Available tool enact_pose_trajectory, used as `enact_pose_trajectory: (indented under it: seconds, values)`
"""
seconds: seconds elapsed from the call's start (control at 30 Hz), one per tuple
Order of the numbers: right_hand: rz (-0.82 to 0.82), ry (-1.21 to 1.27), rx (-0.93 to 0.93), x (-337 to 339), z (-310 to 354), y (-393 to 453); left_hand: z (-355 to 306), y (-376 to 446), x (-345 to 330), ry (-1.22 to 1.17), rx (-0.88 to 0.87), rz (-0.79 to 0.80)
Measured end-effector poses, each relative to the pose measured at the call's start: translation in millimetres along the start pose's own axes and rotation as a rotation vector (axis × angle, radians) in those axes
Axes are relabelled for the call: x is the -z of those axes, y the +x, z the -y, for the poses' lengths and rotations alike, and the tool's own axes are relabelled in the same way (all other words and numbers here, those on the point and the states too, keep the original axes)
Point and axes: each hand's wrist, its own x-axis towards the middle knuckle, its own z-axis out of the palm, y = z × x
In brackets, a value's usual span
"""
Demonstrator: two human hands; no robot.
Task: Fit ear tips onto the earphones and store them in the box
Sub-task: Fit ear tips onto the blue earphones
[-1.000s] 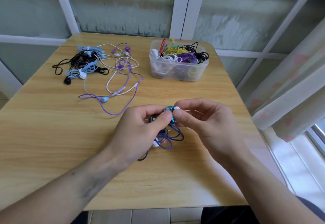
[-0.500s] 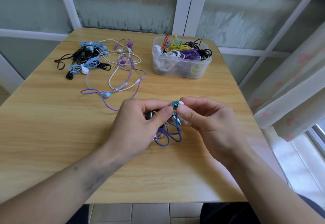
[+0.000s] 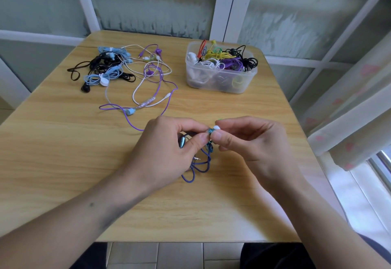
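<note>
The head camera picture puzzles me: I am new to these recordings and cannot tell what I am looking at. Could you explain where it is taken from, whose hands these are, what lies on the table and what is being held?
There is no machine here. A person wears a camera on the head, looking forward and down, so you see their own two arms reaching out over a wooden table.

The left hand holds a blue earphone with its dark blue cord bunched and looping below. The right hand pinches a small white ear tip right against that earphone, apparently pushing it on.

At the far left of the table lies a loose tangle of earphones in black, light blue, white and purple. At the far right stands a clear plastic box, already full of coiled earphones in many colours.
</note>
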Motion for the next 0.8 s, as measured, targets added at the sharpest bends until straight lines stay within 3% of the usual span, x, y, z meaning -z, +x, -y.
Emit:
enact_pose_trajectory:
  seconds: [0.23, 0.53, 0.8]
  values:
    - [0.120, 0.015, -0.021, 8, 3, 2, -1, 0, 1, 0.001, 0.006, -0.050]
    - [0.253, 0.114, -0.171, 17, 4, 6, -6, 2, 2, -0.252, 0.048, 0.009]
    - [0.312, 0.123, -0.198, 18, 7, 5, -9, 2, 5, -0.146, 0.002, 0.012]
